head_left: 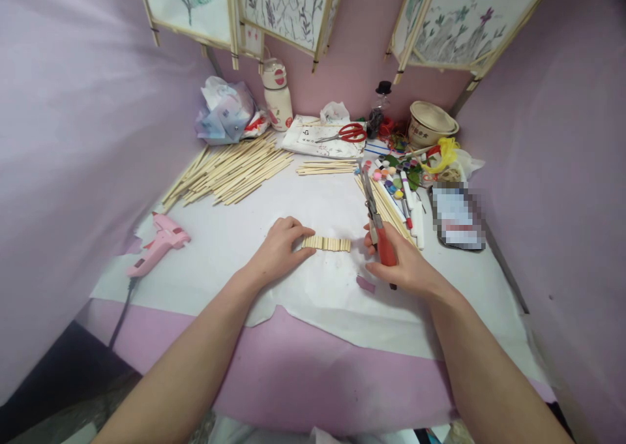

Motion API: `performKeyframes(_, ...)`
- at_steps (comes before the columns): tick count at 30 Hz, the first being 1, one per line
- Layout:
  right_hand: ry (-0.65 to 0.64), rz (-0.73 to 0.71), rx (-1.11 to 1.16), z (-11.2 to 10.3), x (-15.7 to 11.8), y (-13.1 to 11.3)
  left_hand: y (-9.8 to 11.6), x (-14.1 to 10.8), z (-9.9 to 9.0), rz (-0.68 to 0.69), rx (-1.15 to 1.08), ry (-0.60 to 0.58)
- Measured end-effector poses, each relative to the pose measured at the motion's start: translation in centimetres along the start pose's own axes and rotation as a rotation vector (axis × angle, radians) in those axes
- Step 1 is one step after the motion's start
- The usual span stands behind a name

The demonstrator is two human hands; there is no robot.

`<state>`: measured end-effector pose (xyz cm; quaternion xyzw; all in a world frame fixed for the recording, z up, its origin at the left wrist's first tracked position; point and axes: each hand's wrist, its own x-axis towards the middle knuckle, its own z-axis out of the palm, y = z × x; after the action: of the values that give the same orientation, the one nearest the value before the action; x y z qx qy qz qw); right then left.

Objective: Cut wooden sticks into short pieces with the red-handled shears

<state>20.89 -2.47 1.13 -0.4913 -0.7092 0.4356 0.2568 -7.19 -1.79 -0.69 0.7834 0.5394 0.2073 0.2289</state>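
Short pieces of wooden stick (332,244) lie side by side in a row on the white sheet. My left hand (281,248) pinches the left end of this row between thumb and fingers. Right of the row, my right hand (398,258) is wrapped round red-handled pliers (386,243), whose metal jaws point up and away from me. The jaws are near a bundle of thin sticks. A small purple scrap (365,284) lies just left of my right hand.
A pink glue gun (163,238) with a cable lies left. Long sticks (235,170), scissors (342,133), a bottle (277,98) and a bag stand or lie behind. Markers (405,193), a phone (458,217) and a bowl (433,123) are right. Paper lanterns (283,4) hang above.
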Motion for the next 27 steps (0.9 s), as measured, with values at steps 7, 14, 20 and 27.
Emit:
performKeyframes(7, -0.002, 0.005, -0.009, -0.1, 0.0, 0.0, 0.2, -0.1, -0.5, -0.03, -0.027, -0.032)
performKeyframes(14, -0.011, 0.001, -0.003, 0.0, 0.1, 0.0, -0.4, 0.1, -1.0, -0.035, -0.058, -0.076)
performKeyframes(20, -0.007, 0.004, -0.004, 0.0, 0.0, 0.0, -0.2, 0.2, -0.8, -0.038, -0.068, -0.06)
performKeyframes(27, -0.009, 0.002, -0.02, 0.0, 0.0, -0.2, 0.1, 0.1, -0.7, -0.022, -0.052, -0.047)
